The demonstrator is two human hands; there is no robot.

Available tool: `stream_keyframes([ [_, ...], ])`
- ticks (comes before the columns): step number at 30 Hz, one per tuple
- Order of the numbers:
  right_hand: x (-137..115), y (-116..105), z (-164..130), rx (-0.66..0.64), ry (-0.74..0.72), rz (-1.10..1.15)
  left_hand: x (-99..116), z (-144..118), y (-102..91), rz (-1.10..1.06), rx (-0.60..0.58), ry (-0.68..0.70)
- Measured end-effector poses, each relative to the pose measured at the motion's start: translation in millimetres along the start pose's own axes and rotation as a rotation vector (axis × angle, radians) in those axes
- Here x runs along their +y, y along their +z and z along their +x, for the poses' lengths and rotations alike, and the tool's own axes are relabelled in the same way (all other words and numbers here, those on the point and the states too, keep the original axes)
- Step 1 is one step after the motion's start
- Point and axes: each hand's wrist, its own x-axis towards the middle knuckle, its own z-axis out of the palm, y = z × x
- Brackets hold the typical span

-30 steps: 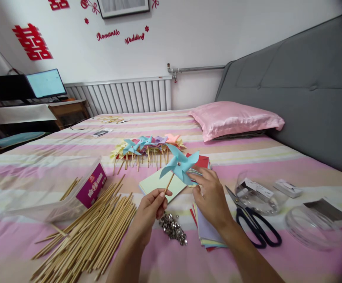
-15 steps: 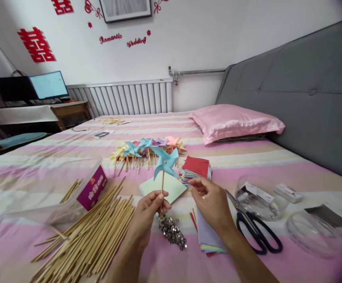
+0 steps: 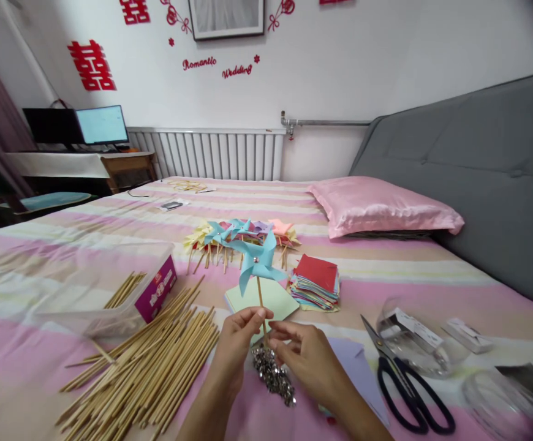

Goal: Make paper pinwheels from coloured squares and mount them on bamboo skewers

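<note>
Now, in the head view, shows the right hand (image 3: pixel 306 355) low, just beside the left hand (image 3: pixel 239 338), rather than up by the paper blades as a second ago. Shows the blue pinwheel (image 3: pixel 261 269) nearly upright too, instead of leaning to the right. Leaves the red-topped paper stack (image 3: pixel 315 274) uncovered, with the lavender sheets (image 3: pixel 347 356) fanned out by the right forearm. Probably means blades already pinned in place, and handling passed from the paper to the wooden stick (image 3: pixel 260 294).

On the left, pinches the stick between thumb and bent fingers, partway down, well below the blades. On the right, curls the fingers loosely, thumb and index slightly parted, close by the stick under the left grip; cannot tell whether touching or pinching it.

Holds the pinwheel above the bed (image 3: pixel 41 269), in front of the pale green paper (image 3: pixel 285 302), with the silver pins (image 3: pixel 273 375) underneath and the other pinwheels (image 3: pixel 240 230) lying beyond.
</note>
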Motion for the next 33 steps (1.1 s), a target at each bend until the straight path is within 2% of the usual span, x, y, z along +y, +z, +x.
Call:
stream_keyframes([
  [3, 3, 7, 0, -0.029, 0.057, 0.096, 1, -3, 1.2, -0.042, -0.014, -0.046],
  [8, 7, 16, 0, 0.023, 0.102, 0.145, 2, -6, 1.2, -0.117, -0.054, -0.067],
  [13, 11, 18, 0, 0.070, 0.109, 0.151, -7, -4, 1.1, -0.039, -0.095, -0.055],
  [16, 12, 15, 1, 0.129, 0.106, 0.130, -14, -1, 0.9, 0.055, -0.077, 0.041],
  [19, 9, 8, 5, 0.224, 0.110, 0.110, -17, 2, -4.2, 0.174, 0.000, 0.170],
  [22, 3, -3, 12, 0.319, 0.091, 0.092, -17, 4, -12.7, 0.277, 0.051, 0.199],
  [27, -11, -16, 42, 0.376, 0.031, 0.049, -17, 8, -19.8, 0.301, 0.046, 0.199],
  [33, -16, -21, 110, 0.435, 0.007, -0.075, -21, 11, -20.6, 0.327, 0.023, 0.177],
])
